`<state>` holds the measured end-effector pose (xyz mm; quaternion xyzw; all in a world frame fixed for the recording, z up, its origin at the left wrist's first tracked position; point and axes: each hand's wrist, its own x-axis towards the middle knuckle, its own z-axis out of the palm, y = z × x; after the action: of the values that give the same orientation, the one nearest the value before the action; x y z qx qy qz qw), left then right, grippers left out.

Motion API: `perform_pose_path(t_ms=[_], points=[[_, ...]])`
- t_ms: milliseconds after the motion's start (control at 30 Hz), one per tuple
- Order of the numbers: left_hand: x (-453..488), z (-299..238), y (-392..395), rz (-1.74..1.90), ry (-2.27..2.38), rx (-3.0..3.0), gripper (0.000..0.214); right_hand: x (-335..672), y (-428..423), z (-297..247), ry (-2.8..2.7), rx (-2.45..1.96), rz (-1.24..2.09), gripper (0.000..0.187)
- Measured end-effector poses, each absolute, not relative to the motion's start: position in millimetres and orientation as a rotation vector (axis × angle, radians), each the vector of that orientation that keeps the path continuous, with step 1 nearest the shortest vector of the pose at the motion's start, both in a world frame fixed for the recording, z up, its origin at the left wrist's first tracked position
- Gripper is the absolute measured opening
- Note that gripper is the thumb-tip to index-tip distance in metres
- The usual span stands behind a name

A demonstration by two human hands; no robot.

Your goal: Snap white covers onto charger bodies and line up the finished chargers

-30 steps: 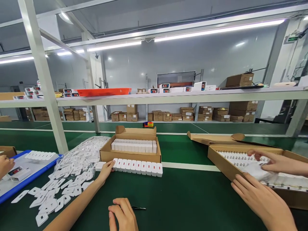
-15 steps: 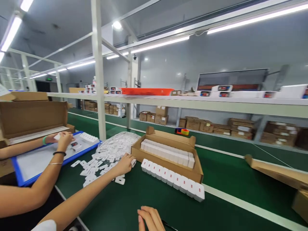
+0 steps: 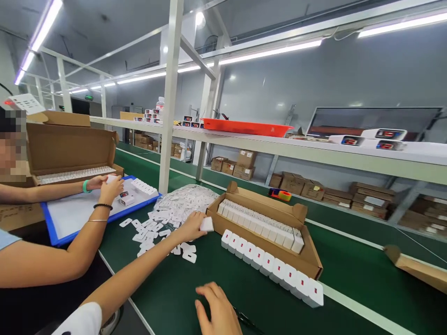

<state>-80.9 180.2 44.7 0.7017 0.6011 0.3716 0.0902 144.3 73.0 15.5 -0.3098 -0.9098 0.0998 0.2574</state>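
My left hand (image 3: 191,227) is closed on a small white box (image 3: 206,224), just above the green table between a pile of flat white pieces and an open cardboard box. Beside it runs a row of white boxes (image 3: 268,264) with small red marks on their ends, lined up along the cardboard box's near side. My right hand (image 3: 219,311) is at the bottom of the view, over the table, its fingers loosely apart and nothing visible in them. The open cardboard box (image 3: 223,229) holds tightly packed white boxes. Flat white pieces with slots (image 3: 188,253) lie loose around the pile (image 3: 186,200).
A co-worker's hands (image 3: 110,186) hold a white piece over a blue-rimmed tray (image 3: 63,218) at left. A white post (image 3: 170,102) rises behind the pile. A shelf with a red tray (image 3: 247,127) spans above. Tape (image 3: 279,194) and a cardboard flap (image 3: 415,265) lie beyond.
The view has shifted, so the table's things sit further right. The white box in my left hand shows more of its plain side. More of my right hand is in view, its thumb further from the fingers.
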Motion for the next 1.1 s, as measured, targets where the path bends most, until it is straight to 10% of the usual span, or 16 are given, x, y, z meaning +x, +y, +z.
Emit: perform_pose_path(t_ms=[300, 1100], points=[[-74.1, 63.3, 122.9, 1.602, 1.266, 1.763, 0.05, 65.2, 120.2, 7.4, -2.637, -1.039, 0.022, 0.037], [39.5, 29.1, 107.4, 1.461, 1.295, 1.879, 0.043, 187.7, 134.4, 45.0, -1.975, -1.062, 0.563, 0.027]])
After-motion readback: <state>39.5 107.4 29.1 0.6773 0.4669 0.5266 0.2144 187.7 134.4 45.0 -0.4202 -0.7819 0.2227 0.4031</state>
